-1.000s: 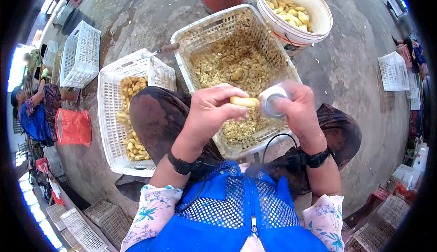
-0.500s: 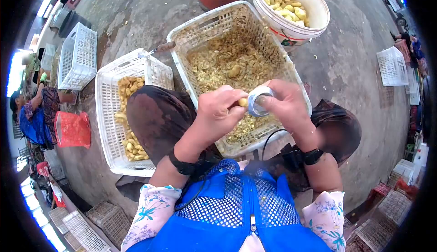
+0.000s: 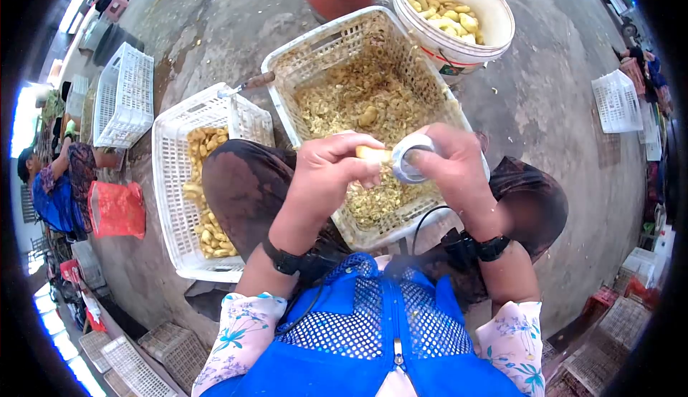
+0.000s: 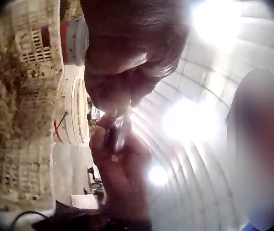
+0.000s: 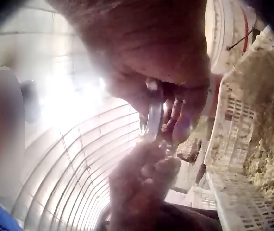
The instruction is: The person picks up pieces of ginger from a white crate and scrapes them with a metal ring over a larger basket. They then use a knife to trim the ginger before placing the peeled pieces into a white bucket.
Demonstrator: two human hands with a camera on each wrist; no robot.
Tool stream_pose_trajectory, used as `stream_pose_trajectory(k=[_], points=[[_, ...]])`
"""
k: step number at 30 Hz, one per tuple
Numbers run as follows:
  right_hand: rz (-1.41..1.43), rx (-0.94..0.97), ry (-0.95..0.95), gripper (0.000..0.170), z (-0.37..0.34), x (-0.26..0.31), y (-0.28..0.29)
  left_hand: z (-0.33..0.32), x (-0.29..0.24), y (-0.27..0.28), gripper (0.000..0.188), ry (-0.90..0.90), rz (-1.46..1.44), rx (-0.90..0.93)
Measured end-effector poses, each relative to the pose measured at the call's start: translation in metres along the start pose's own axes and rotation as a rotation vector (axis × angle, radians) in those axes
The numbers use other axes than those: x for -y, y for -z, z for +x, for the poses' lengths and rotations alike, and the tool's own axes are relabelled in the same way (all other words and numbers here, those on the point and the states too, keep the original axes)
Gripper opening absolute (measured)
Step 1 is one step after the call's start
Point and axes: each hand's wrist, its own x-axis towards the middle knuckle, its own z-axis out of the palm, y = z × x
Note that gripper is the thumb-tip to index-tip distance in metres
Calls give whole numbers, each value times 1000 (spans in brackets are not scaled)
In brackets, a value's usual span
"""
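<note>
Over the middle crate my left hand pinches a pale yellow root piece that looks like ginger, between thumb and fingers. My right hand holds a silvery ring-shaped peeler, its thumb in the ring opening. The ring stands at the right end of the root piece. In the right wrist view the ring peeler shows edge-on between both hands, and the left hand sits just below it. The left wrist view shows the root piece mostly hidden behind dark, backlit fingers.
Below the hands, a dirty white crate holds peelings. Left of it, a white crate contains unpeeled roots, with a wooden-handled knife across its corner. A white bucket of pale roots stands beyond. Another person sits at far left.
The ring peeler has shifted a little left from a second ago, against the end of the root piece. The left hand has turned the root piece, moving slightly left since half a second ago.
</note>
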Motion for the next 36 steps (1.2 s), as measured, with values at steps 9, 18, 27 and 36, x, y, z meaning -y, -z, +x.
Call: stream_pose_trajectory(k=[9, 18, 27, 36], points=[[172, -41, -17, 20, -3, 0, 12, 3, -2, 1, 25, 33, -281, 47], [-47, 28, 39, 10, -4, 12, 6, 3, -3, 5, 26, 102, -470, 144], [2, 20, 39, 18, -5, 16, 5, 6, 1, 0, 23, -5, -57, 109], [-144, 21, 146, 10, -5, 15, 1, 5, 5, -6, 22, 87, -193, 75]])
